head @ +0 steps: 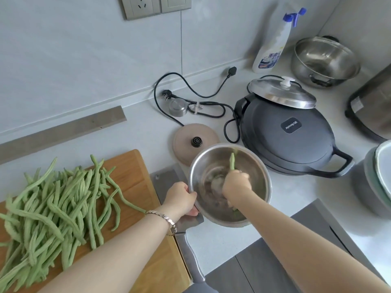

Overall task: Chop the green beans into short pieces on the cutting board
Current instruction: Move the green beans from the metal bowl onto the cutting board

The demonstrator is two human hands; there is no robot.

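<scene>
1. Kitchen counter (222,240), pale and speckled, against a light grey tiled wall with a wall socket (141,6) up top.
2. Lots of clutter at the back. There's a dark grey electric pan (285,142) with a shiny steel lid (281,92) sitting tilted on its far edge, a white spray bottle (273,45) with a blue trigger, an open steel pot (323,60), a round pinkish kettle base (190,140), and loose black power cords (190,89) snaking about.
3. The wooden cutting board (135,176) is on the left, carrying a big loose pile of long green beans (53,204), all whole and kinda wrinkly.
4. An all-steel cleaver (167,182) lies flat just beside the board's right edge. Its blade is partly hidden under the bowl and the left wrist.
5. A round stainless steel bowl (206,163) sits right of the board, over the cleaver blade and right in front of the kettle base.
6. The left hand (182,199), with a metal bracelet (163,218) on the wrist, grips the bowl's near-left rim, thumb on top and fingers curled under.
7. The right hand (237,185) is inside the bowl, fingers curled tight into a fist round a single green bean (232,161) that sticks up out of it. The bowl's bottom is blurry, so I can't tell what else is in there.
</scene>
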